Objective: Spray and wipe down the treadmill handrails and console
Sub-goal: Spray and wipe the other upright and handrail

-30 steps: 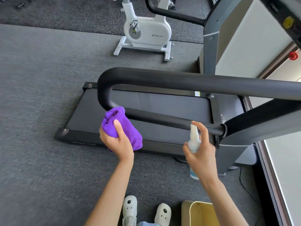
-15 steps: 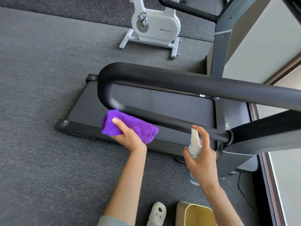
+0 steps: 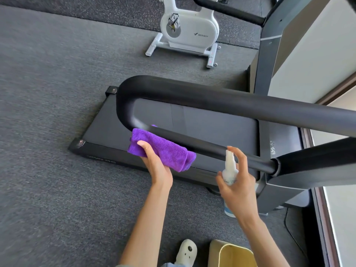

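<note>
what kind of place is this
Most likely a gym or home workout room: a treadmill with a black handrail, a white exercise bike behind it, and dark rubber-like flooring.

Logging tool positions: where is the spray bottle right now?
In the head view, the spray bottle is right of centre, held upright by the right hand beside the lower handrail, right of the purple cloth.

Grey carpet floor fills most of the view, with a darker speckled strip of flooring along the top edge. A black treadmill rests flat on the carpet, its deck corner pointing toward the left. Beyond it a white exercise bike stands on its stabiliser feet, at the border of the speckled strip. Near the bottom edge a yellow bin sits on the carpet beside a white clog.
</note>
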Demonstrator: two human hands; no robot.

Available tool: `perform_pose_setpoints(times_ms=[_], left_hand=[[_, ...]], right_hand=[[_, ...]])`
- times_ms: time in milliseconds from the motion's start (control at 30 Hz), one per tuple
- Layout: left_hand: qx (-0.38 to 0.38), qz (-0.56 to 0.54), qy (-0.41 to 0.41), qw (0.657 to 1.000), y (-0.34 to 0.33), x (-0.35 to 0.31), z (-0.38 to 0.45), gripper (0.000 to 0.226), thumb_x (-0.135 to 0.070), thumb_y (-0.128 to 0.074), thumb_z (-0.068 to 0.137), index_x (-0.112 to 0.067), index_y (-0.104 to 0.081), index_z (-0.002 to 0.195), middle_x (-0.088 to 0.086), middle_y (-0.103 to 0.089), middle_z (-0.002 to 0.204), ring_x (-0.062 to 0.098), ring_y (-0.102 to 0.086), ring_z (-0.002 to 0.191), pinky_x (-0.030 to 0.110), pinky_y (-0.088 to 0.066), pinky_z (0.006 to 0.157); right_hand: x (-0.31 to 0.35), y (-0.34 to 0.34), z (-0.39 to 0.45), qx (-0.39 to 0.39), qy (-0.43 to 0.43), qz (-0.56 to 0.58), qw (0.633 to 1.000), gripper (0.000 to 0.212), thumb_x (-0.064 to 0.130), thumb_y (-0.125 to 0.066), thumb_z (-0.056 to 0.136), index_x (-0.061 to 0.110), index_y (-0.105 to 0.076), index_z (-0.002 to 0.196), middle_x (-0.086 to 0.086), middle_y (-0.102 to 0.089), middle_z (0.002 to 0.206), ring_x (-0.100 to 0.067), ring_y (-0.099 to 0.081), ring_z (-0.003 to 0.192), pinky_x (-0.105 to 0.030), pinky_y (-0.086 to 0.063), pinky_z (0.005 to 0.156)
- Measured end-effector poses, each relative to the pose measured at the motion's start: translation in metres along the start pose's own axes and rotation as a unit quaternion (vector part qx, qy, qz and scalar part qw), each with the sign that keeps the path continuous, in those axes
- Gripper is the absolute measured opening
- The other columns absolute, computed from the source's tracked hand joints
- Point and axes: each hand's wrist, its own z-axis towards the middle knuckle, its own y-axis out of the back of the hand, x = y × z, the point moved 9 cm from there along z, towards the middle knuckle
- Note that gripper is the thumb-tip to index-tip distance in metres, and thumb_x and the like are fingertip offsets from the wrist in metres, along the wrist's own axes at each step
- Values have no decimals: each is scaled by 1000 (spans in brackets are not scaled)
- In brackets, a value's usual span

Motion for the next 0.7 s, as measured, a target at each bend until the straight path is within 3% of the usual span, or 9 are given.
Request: perform_pose_setpoints(times_ms=[67,167,333,533,700], left_hand=[[-6,17,-8,1000,-6,-2,-3,71,-68,-48,86,-26,-38,143,-5,-54,138,13,-57,121,34,-49,99],[-50,7,-5,999,-15,-7,5,47,-54,-68,82,-29,-54,120,-5,-65,119,18,-64,110,45,-51,99],[-131,-30,6,991,-15,1,4,55,-41,-77,80,-27,-53,128,-11,-67,117,9,-66,102,31,-52,89],[-149,-38,26,988,-22,15,-6,59,-47,-78,76,-31,-53,126,-11,-67,118,11,-66,104,39,-51,97],[-148,-35,44,987,-37,42,-33,59,-44,-79,77,-29,-52,127,-8,-66,120,12,-67,102,35,-56,89]], right_hand=[[-3,2,0,-2,-6,-3,1000,68,0,-66,84,44,-40,129,7,-52,62,-12,-48,48,-27,-44,45],[-6,3,1,3,-13,4,1000,69,-1,-65,84,46,-40,128,4,-52,60,-14,-48,46,-31,-45,45],[-3,3,7,-5,-6,3,1000,68,-2,-65,83,43,-42,128,5,-49,57,-13,-47,47,-28,-43,44],[-3,12,9,-27,4,13,1000,70,-4,-66,82,43,-41,128,9,-57,75,-17,-47,49,-35,-47,47],[-18,34,6,-36,-11,11,999,70,-3,-66,83,44,-40,128,4,-55,71,-22,-50,48,-46,-51,48]])
